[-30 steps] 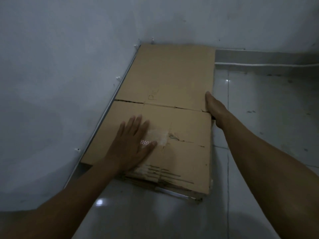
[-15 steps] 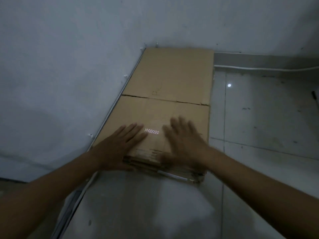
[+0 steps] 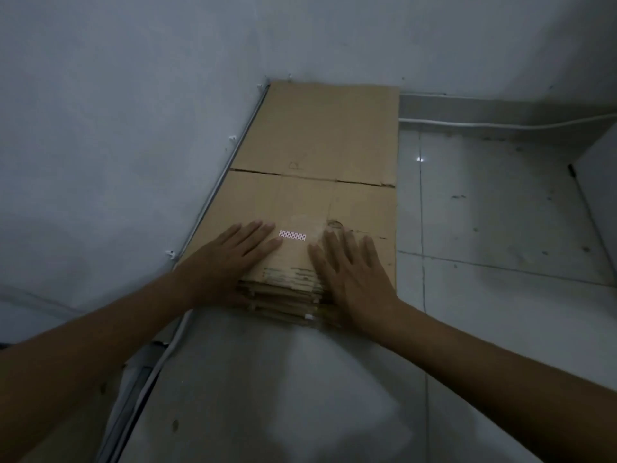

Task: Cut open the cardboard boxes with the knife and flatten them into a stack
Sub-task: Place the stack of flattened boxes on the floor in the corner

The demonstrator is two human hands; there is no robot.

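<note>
A stack of flattened brown cardboard boxes (image 3: 320, 135) lies on the tiled floor, pushed into the corner along the left wall. Its top sheet has a crease across the middle and a small patch of patterned tape (image 3: 292, 234). The layered near edge of the stack (image 3: 283, 295) shows between my hands. My left hand (image 3: 230, 259) lies flat on the near left part of the top sheet, fingers straight. Flat beside it, my right hand (image 3: 350, 272) presses the near right part with fingers spread. No knife is in view.
Grey walls (image 3: 133, 128) close the corner on the left and at the back. A white cable (image 3: 500, 123) runs along the back wall's base. Pale floor tiles (image 3: 500, 212) spread to the right, with a dark thin object (image 3: 572, 170) by a white panel at the far right.
My right hand left the stack's right edge and came down flat on the near part of the top sheet. My left hand stayed flat on the cardboard. The view shifted closer.
</note>
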